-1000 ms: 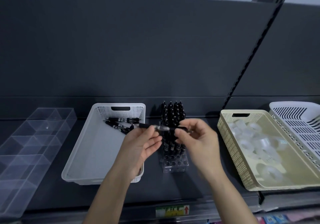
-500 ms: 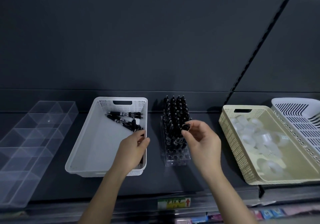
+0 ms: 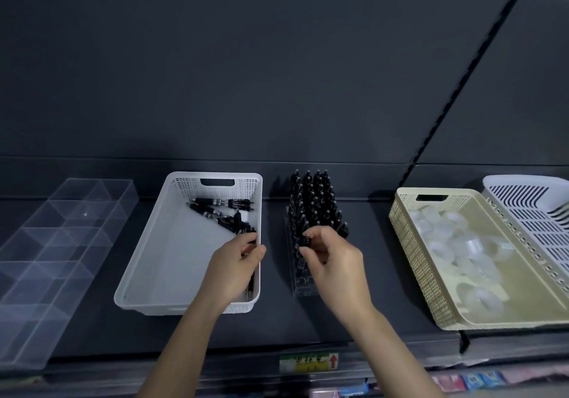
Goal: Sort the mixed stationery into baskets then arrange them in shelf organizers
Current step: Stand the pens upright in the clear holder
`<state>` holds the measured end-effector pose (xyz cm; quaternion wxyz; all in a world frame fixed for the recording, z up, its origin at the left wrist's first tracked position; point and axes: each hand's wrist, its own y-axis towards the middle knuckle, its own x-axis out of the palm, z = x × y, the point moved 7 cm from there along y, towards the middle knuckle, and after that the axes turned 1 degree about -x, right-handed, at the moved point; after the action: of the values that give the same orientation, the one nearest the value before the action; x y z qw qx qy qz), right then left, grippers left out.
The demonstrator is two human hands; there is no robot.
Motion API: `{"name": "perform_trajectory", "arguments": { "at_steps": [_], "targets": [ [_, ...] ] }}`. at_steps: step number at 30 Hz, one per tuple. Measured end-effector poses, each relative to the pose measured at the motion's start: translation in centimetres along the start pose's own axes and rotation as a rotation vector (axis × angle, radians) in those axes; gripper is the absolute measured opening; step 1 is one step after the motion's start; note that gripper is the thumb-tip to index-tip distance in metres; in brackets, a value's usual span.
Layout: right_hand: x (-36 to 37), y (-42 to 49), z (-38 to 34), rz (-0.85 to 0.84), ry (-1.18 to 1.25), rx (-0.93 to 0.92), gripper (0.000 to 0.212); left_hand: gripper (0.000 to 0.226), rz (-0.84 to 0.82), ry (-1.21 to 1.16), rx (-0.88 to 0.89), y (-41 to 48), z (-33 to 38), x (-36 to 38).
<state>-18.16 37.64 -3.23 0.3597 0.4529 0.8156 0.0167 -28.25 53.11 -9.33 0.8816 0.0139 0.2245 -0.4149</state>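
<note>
Lowered, right hand [image 3: 334, 262] pinches a pen [image 3: 307, 239]; left hand [image 3: 235, 263] grips pens [image 3: 246, 243].

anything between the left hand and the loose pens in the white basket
Nothing visible does. The left hand is already inside the white basket at its right wall, and the loose black pens lie just beyond its fingertips with only bare basket floor around them.

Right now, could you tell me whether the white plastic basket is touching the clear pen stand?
Apart. The head view shows dark shelf between the white plastic basket and the clear pen stand.
</note>
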Motion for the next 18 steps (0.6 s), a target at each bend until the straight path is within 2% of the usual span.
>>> {"name": "perform_trajectory", "arguments": {
  "at_steps": [3,6,8,11,13,16,18],
  "targets": [
    [-0.5,-0.2,-0.6,0.000,-0.028,-0.021,0.019,0.023,-0.010,-0.012,-0.007,-0.1,0.1,-0.1],
    [-1.6,-0.1,-2.2,0.095,-0.046,-0.099,0.020,0.015,-0.046,-0.015,-0.035,-0.2,0.1,-0.1],
    [-2.1,0.3,-3.7,0.140,-0.059,-0.163,0.019,0.020,-0.074,0.027,-0.049,-0.1,0.1,-0.5],
    [-2.1,1.1,-5.5,0.173,-0.089,-0.232,0.020,0.017,-0.069,0.260,0.044,1.0,0.8,-2.3],
    [-1.4,1.6,-6.2,0.152,-0.069,-0.242,0.020,0.030,-0.028,0.464,0.114,2.4,1.2,-3.9],
    [0.5,2.1,-6.9,0.056,-0.025,-0.231,0.022,0.041,-0.020,0.726,0.231,5.0,1.6,-5.5],
    [2.0,2.1,-7.4,-0.022,-0.020,-0.238,0.024,0.047,-0.099,0.834,0.215,6.9,0.9,-5.7]
  ]
}}
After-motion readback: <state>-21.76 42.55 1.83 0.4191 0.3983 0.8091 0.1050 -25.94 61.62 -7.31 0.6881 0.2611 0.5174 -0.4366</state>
